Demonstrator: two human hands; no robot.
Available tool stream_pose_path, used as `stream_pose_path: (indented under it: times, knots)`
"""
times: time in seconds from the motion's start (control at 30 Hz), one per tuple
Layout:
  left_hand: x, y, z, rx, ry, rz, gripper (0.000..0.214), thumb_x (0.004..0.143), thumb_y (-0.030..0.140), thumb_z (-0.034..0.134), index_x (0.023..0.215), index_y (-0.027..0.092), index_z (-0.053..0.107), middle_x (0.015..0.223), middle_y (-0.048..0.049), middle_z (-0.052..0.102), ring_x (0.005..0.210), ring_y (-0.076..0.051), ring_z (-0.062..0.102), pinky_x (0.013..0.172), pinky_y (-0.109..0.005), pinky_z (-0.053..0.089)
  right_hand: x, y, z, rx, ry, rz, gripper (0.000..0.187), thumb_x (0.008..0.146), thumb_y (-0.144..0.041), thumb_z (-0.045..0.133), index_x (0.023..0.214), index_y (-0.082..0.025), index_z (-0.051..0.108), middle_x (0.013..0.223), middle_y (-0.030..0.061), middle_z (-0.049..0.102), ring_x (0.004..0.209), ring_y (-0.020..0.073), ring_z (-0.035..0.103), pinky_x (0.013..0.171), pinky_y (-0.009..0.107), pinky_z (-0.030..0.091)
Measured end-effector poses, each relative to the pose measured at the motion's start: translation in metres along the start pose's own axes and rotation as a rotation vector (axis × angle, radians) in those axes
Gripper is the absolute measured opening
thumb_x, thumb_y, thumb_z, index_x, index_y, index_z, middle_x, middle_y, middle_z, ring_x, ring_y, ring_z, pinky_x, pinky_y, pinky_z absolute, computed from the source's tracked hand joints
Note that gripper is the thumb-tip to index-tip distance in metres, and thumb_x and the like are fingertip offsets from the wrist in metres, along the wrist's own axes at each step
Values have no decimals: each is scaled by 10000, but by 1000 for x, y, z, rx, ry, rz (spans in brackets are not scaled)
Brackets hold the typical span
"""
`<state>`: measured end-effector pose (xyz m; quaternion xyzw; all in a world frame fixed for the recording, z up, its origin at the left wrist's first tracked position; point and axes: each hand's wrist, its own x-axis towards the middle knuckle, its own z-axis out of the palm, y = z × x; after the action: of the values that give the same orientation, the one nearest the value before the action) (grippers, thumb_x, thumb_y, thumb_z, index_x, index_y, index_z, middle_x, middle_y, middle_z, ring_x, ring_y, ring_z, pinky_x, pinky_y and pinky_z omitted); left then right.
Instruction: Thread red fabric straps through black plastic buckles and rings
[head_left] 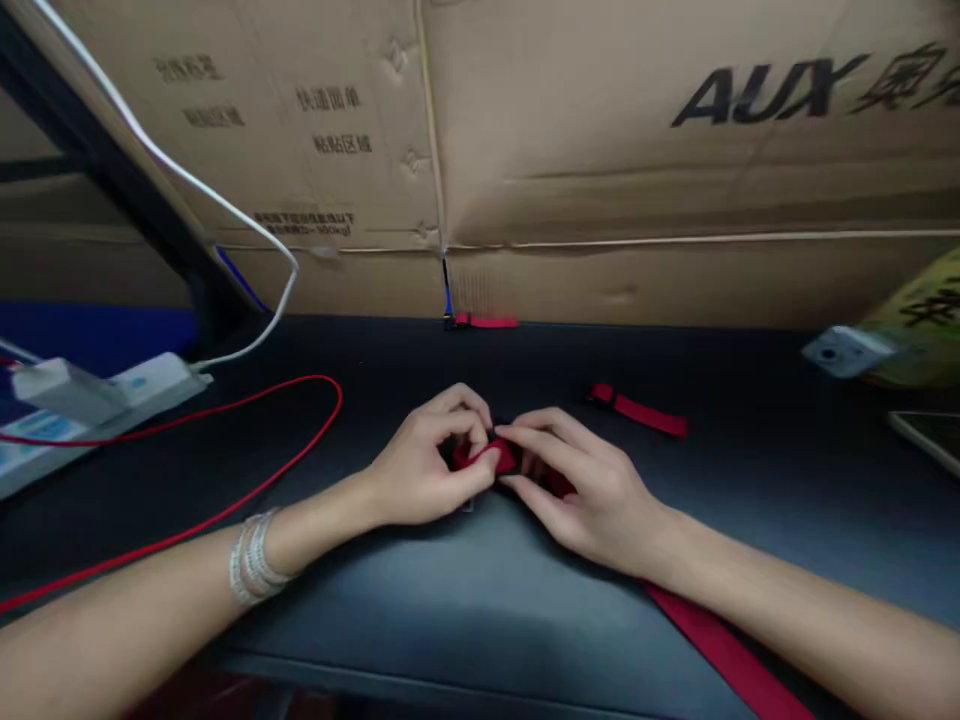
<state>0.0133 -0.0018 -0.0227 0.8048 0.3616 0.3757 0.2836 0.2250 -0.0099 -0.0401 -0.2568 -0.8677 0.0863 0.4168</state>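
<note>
My left hand (427,465) and my right hand (581,490) meet at the middle of a dark table (480,590). Both pinch the end of a red strap (495,458) between their fingertips. The strap runs under my right forearm and comes out toward the near right edge (720,650). My left wrist wears several silver bangles (255,560). What exactly sits between the fingers beside the strap is hidden.
A short red strap piece (641,410) lies just beyond my right hand. A red cable (225,510) loops on the left, near a white power strip (97,395) and white cable. Cardboard boxes (600,150) wall the back. A small white device (847,350) sits right.
</note>
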Motion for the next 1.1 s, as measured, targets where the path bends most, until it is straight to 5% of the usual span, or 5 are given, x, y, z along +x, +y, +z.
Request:
stream_pose_path:
  times: [0.23,0.47,0.7,0.93,1.1]
  knots:
    - [-3,-1,4,-2,-22,-54,218,819,154,606,622,138,515,929,-37,594,723,-74,547,668,-196,444,1,2,3,122,-60,70,258,865,-111,623,1114,-163,578,975,43,687,717,54,622,660,161,550]
    - [-3,0,6,22,-38,-82,239,826,183,594,619,146,479,932,-31,595,750,-85,561,698,-214,442,0,5,6,72,-38,-30,357,852,-83,617,1204,-143,606,1052,87,682,859,92,649,762,206,580]
    - [-3,1,5,90,-51,-53,254,884,234,600,649,145,556,966,-28,586,708,-61,547,657,-195,445,1,5,8,99,10,-1,345,843,-92,623,1182,-145,655,994,63,633,698,40,552,645,163,528]
    - [-6,1,4,339,64,118,188,910,245,630,749,174,694,1032,-60,596,922,-149,582,824,-285,487,0,8,8,55,31,-2,316,849,-112,625,1163,-104,660,981,63,633,673,28,543,623,150,515]
    - [-7,8,4,377,142,123,205,896,227,634,711,153,681,901,-39,540,733,-105,530,692,-256,465,0,8,8,22,31,17,329,845,-116,629,1171,-90,658,993,74,639,674,33,549,619,156,516]
